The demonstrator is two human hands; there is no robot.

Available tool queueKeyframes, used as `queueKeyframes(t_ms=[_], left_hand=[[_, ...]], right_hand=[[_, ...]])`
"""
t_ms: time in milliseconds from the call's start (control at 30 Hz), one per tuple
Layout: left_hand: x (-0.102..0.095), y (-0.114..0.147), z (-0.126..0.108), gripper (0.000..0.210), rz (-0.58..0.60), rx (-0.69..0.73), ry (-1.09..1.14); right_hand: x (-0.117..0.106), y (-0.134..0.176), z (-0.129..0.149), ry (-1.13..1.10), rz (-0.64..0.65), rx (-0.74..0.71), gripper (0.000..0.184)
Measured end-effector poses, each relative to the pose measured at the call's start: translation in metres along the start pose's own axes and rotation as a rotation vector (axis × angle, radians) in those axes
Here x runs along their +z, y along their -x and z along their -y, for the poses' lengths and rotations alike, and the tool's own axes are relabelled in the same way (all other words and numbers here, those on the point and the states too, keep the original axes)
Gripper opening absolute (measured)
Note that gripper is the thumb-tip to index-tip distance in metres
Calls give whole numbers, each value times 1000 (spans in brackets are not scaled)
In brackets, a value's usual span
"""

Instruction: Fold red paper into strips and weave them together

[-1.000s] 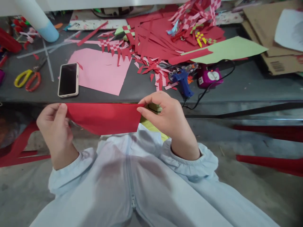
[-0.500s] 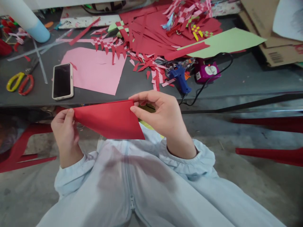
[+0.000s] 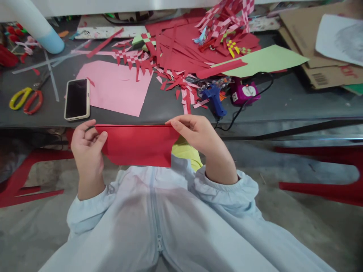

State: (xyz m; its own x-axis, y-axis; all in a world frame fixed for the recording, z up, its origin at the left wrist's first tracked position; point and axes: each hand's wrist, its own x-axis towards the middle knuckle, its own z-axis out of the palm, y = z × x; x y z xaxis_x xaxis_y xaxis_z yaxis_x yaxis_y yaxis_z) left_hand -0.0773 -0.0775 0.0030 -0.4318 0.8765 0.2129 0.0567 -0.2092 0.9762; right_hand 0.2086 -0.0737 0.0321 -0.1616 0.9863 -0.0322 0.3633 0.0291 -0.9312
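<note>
A folded sheet of red paper [image 3: 138, 145] spans the gap between my two hands, above my lap and just in front of the table edge. My left hand [image 3: 89, 145] grips its left end, thumb on the near face. At the upper right corner my right hand [image 3: 198, 134] pinches the paper between thumb and fingers. The fold's upper edge runs nearly level. On the table beyond lie a pink sheet [image 3: 119, 88], a phone [image 3: 77, 99] and scissors [image 3: 28, 99] with yellow and red handles.
Red paper strips [image 3: 178, 49] and scraps are heaped mid-table. A blue glue gun [image 3: 214, 99] lies beside a purple box [image 3: 244, 91] with a black cord. A light green sheet [image 3: 269, 60] and cardboard [image 3: 323, 73] lie to the right. Red chairs [image 3: 326, 189] stand at both sides.
The red paper has turned from slanted to nearly level. My left hand has shifted right and its fingers have loosened somewhat; my right hand has moved slightly right along the top edge.
</note>
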Motion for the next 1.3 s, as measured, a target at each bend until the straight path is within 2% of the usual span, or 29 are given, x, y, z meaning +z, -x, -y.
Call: queueKeyframes(t_ms=[200,333,433,667,800,1000,1167,1300], left_hand=[[18,1,-9,48,181,225,15],[28,-3,-13,49,247,351,-63],[36,-4,-20,48,280,385,-93],[55,-4,-40,38,315,331,-145],[61,-8,-40,45,338,323,-136],[64,-10,-35,54,374,215,-97],[61,-6,-31,57,428,102,-24],[59,-1,-31,47,531,-54,41]], right_hand=[[-12,-1,13,264,24,-75,23],[-12,-7,28,308,40,-148,18],[-8,-13,40,332,31,-228,14],[-5,-27,57,311,-17,-313,3],[-6,-37,57,308,-51,-310,4],[-13,-50,58,325,-106,-303,5],[-18,-55,56,335,-69,-311,6],[-17,-54,56,394,23,-330,7]])
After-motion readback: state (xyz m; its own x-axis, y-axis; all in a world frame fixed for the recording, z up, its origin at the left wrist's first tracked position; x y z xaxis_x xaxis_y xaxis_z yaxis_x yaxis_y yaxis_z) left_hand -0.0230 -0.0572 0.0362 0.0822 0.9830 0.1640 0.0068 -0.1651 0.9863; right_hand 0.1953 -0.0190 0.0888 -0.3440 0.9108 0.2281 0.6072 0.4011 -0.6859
